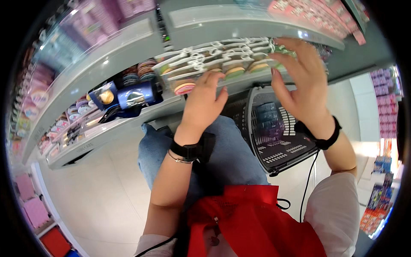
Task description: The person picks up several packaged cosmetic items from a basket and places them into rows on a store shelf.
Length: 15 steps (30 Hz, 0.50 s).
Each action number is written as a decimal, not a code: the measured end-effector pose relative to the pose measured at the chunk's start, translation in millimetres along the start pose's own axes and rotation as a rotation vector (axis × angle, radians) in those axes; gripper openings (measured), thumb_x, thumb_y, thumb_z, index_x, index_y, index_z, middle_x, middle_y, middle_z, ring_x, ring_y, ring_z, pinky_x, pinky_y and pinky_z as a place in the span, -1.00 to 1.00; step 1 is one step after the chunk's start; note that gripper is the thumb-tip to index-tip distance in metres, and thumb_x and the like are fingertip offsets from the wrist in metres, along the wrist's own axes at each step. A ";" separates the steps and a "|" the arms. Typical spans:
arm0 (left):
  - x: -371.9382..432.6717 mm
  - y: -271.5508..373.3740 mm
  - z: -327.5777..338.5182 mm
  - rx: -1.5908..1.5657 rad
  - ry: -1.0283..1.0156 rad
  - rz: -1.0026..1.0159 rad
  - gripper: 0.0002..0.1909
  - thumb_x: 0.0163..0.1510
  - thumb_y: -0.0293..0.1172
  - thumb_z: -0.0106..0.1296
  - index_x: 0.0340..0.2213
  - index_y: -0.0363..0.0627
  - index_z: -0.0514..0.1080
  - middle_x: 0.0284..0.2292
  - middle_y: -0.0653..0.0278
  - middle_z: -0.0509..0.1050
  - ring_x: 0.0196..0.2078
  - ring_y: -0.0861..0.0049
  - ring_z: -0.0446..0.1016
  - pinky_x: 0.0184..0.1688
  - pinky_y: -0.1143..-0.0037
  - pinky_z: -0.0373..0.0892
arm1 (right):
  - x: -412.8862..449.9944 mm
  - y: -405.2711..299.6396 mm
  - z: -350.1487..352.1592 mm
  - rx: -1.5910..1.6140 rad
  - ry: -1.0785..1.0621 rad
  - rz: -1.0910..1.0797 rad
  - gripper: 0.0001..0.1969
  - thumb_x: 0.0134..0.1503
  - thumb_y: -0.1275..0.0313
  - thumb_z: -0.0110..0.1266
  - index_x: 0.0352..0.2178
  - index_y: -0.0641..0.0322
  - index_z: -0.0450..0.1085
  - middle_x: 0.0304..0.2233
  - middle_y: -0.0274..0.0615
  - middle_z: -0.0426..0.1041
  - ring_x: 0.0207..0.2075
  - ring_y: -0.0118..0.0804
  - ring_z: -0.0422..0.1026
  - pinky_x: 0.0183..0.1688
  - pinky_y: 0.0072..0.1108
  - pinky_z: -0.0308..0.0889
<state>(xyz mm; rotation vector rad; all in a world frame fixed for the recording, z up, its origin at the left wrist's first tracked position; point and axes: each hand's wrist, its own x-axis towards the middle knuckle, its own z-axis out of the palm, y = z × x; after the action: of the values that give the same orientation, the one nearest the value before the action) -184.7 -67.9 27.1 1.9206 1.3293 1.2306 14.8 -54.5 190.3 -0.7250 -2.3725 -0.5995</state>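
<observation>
Rows of packs with white plastic hanger hooks (196, 61) stand close together on a low grey shelf; round green and yellow items show below the hooks. My left hand (205, 96) is over the front of these packs, fingers slightly bent, near a round pink-rimmed item (185, 88). Whether its fingertips touch a pack I cannot tell. My right hand (300, 77) is at the right end of the rows, thumb and fingers apart, somewhat blurred, with nothing seen between them. To the left of the packs lie a shiny blue package (136, 96) and a blue box with a gold round print (107, 96).
A black plastic basket (273, 128) with a grey rim stands on the floor by my right knee, a dark translucent package inside. An upper shelf edge (224, 24) runs above the packs. More goods fill shelves at left; a display with pink packages (387, 112) stands at right.
</observation>
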 end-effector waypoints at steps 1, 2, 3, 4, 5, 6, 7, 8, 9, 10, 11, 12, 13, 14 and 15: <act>0.8 3.7 0.8 0.036 -0.028 -0.014 -0.70 0.09 -0.48 0.06 -0.11 -0.27 0.38 -0.13 0.02 0.46 -0.04 0.11 0.46 0.02 0.34 0.36 | -30.8 3.7 1.3 0.019 -0.067 0.140 -0.79 -0.04 0.49 0.18 -0.31 0.28 0.44 -0.19 -0.10 0.47 -0.18 0.00 0.44 -0.18 -0.34 0.38; 2.1 8.0 2.0 0.055 -0.051 -0.012 -0.71 0.10 -0.48 0.05 -0.12 -0.24 0.40 -0.14 0.06 0.48 -0.05 0.17 0.48 -0.01 0.37 0.37 | -61.7 9.0 3.5 0.037 -0.132 0.283 -0.82 -0.04 0.49 0.16 -0.33 0.28 0.45 -0.20 -0.12 0.46 -0.18 0.00 0.44 -0.18 -0.33 0.38; 1.9 8.7 3.5 0.062 -0.079 -0.005 -0.71 0.10 -0.48 0.05 -0.12 -0.24 0.40 -0.14 0.06 0.48 -0.05 0.17 0.48 -0.01 0.37 0.37 | -92.9 14.6 8.3 0.064 -0.159 0.410 -0.85 -0.03 0.50 0.16 -0.36 0.28 0.44 -0.21 -0.14 0.47 -0.18 0.00 0.44 -0.19 -0.34 0.38; 2.2 9.2 5.7 0.056 -0.098 -0.002 -0.72 0.09 -0.47 0.04 -0.13 -0.23 0.40 -0.15 0.03 0.49 -0.07 0.09 0.47 -0.02 0.33 0.37 | -122.8 18.9 11.3 0.089 -0.188 0.538 -0.87 -0.02 0.51 0.15 -0.39 0.28 0.44 -0.23 -0.16 0.47 -0.19 -0.01 0.44 -0.19 -0.35 0.39; 0.6 9.2 9.3 0.053 -0.124 -0.006 -0.73 0.08 -0.47 0.04 -0.15 -0.23 0.41 -0.16 0.00 0.49 -0.09 0.01 0.46 -0.02 0.29 0.37 | -151.8 22.1 14.1 0.093 -0.189 0.575 -0.87 -0.02 0.51 0.15 -0.39 0.28 0.44 -0.23 -0.16 0.47 -0.19 -0.01 0.44 -0.19 -0.35 0.39; -0.3 9.2 12.4 0.042 -0.138 -0.036 -0.76 0.09 -0.47 0.04 -0.17 -0.22 0.44 -0.18 0.02 0.51 -0.09 0.04 0.47 -0.02 0.31 0.37 | -178.6 24.8 18.5 0.056 -0.230 0.655 -0.88 -0.01 0.50 0.14 -0.39 0.28 0.45 -0.27 -0.15 0.47 -0.22 -0.02 0.45 -0.22 -0.34 0.39; 0.2 7.9 13.7 0.053 -0.166 -0.036 -0.76 0.09 -0.47 0.04 -0.17 -0.22 0.44 -0.18 0.02 0.51 -0.09 0.04 0.47 -0.02 0.31 0.37 | -201.0 26.7 24.5 0.018 -0.272 0.728 -0.89 0.00 0.50 0.13 -0.39 0.29 0.45 -0.31 -0.14 0.47 -0.24 -0.03 0.46 -0.24 -0.33 0.39; 1.8 6.6 14.8 0.051 -0.202 -0.065 -0.77 0.10 -0.47 0.04 -0.18 -0.22 0.44 -0.19 0.03 0.52 -0.09 0.05 0.47 -0.03 0.32 0.37 | -221.5 26.1 31.1 0.026 -0.270 0.757 -0.89 0.00 0.50 0.13 -0.39 0.29 0.45 -0.31 -0.14 0.47 -0.24 -0.03 0.46 -0.24 -0.33 0.39; 3.9 8.5 17.8 0.051 -0.231 -0.096 -0.79 0.10 -0.47 0.04 -0.19 -0.23 0.45 -0.19 0.04 0.53 -0.10 0.07 0.48 -0.04 0.33 0.37 | -239.1 25.6 36.5 0.066 -0.334 0.842 -0.89 0.01 0.48 0.13 -0.39 0.29 0.45 -0.35 -0.13 0.47 -0.27 -0.03 0.47 -0.26 -0.32 0.40; 8.3 15.2 23.3 0.056 -0.255 -0.099 -0.79 0.10 -0.47 0.04 -0.19 -0.23 0.45 -0.19 0.04 0.53 -0.10 0.07 0.48 -0.04 0.33 0.37 | -256.9 23.6 42.3 0.107 -0.406 0.927 -0.88 0.03 0.47 0.13 -0.40 0.30 0.45 -0.39 -0.12 0.47 -0.30 -0.02 0.48 -0.28 -0.30 0.41; 15.5 24.1 27.1 0.057 -0.270 -0.081 -0.78 0.10 -0.47 0.04 -0.19 -0.22 0.45 -0.19 0.04 0.53 -0.10 0.08 0.49 -0.04 0.34 0.38 | -272.7 21.9 49.4 0.114 -0.409 0.952 -0.88 0.03 0.47 0.13 -0.40 0.30 0.45 -0.39 -0.12 0.47 -0.30 -0.02 0.48 -0.28 -0.30 0.41; 24.3 35.3 32.7 0.053 -0.287 -0.063 -0.78 0.10 -0.46 0.04 -0.19 -0.22 0.45 -0.19 0.04 0.53 -0.10 0.09 0.49 -0.05 0.34 0.38 | -287.1 20.2 56.5 0.117 -0.435 0.977 -0.88 0.03 0.45 0.13 -0.40 0.30 0.46 -0.39 -0.11 0.48 -0.31 -0.02 0.48 -0.28 -0.29 0.42; 32.8 47.6 39.2 0.057 -0.302 -0.066 -0.78 0.10 -0.46 0.04 -0.19 -0.22 0.45 -0.19 0.04 0.53 -0.10 0.09 0.49 -0.05 0.34 0.38 | -294.6 21.1 61.5 0.120 -0.459 0.992 -0.87 0.04 0.43 0.12 -0.41 0.30 0.46 -0.39 -0.10 0.48 -0.32 -0.01 0.49 -0.29 -0.27 0.42; 42.1 61.7 49.1 0.121 -0.308 0.017 -0.79 0.10 -0.44 0.05 -0.20 -0.22 0.45 -0.20 0.05 0.53 -0.11 0.10 0.49 -0.07 0.33 0.39 | -298.9 21.1 64.0 0.138 -0.521 1.040 -0.86 0.05 0.40 0.12 -0.41 0.28 0.47 -0.38 -0.10 0.50 -0.31 0.00 0.50 -0.27 -0.27 0.44; 52.1 75.1 61.6 0.181 -0.312 0.106 -0.79 0.10 -0.41 0.05 -0.22 -0.22 0.45 -0.22 0.06 0.53 -0.12 0.11 0.49 -0.08 0.32 0.40 | -304.1 20.9 65.6 0.139 -0.522 1.056 -0.86 0.05 0.40 0.12 -0.41 0.28 0.47 -0.38 -0.10 0.50 -0.31 0.00 0.50 -0.27 -0.27 0.44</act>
<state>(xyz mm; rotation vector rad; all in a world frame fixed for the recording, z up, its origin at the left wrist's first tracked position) -89.7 -44.9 78.1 2.2271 1.2202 0.8337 209.6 -109.6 -46.8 -2.0211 -1.9764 0.2383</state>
